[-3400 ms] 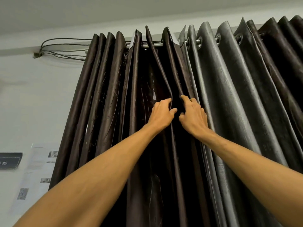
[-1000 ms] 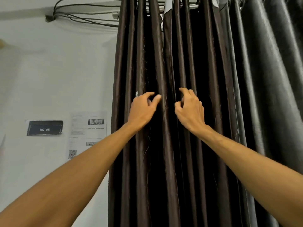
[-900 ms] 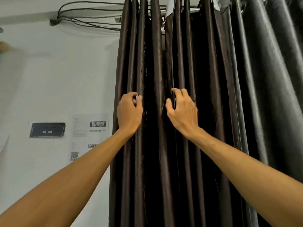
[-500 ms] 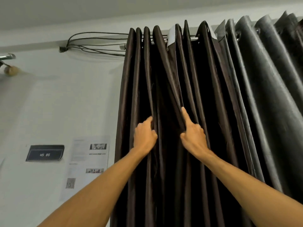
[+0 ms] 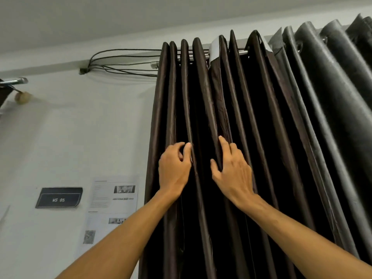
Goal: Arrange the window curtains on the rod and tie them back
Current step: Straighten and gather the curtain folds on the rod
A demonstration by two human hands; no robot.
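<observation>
Head camera (the only view) looks upward, close before the curtains (image 5: 261, 109).

Your left hand (image 5: 174, 168) curls fingers and thumb round one fold of the dark brown glossy pleated curtain (image 5: 201, 97); your right hand (image 5: 233, 172), just beside it, pinches the next fold between thumb and fingers, the forefinger lying straight up along the pleat; the curtain hangs bunched on a thin silver metal rod (image 5: 242, 51); a grey sheened eyelet curtain (image 5: 326, 87) hangs close on its right; on the pale wall to the left you have looped black cables (image 5: 120, 63), a black rectangular sign reading WS 05 (image 5: 58, 197) and a white printed paper sheet (image 5: 112, 198) beside it.
</observation>
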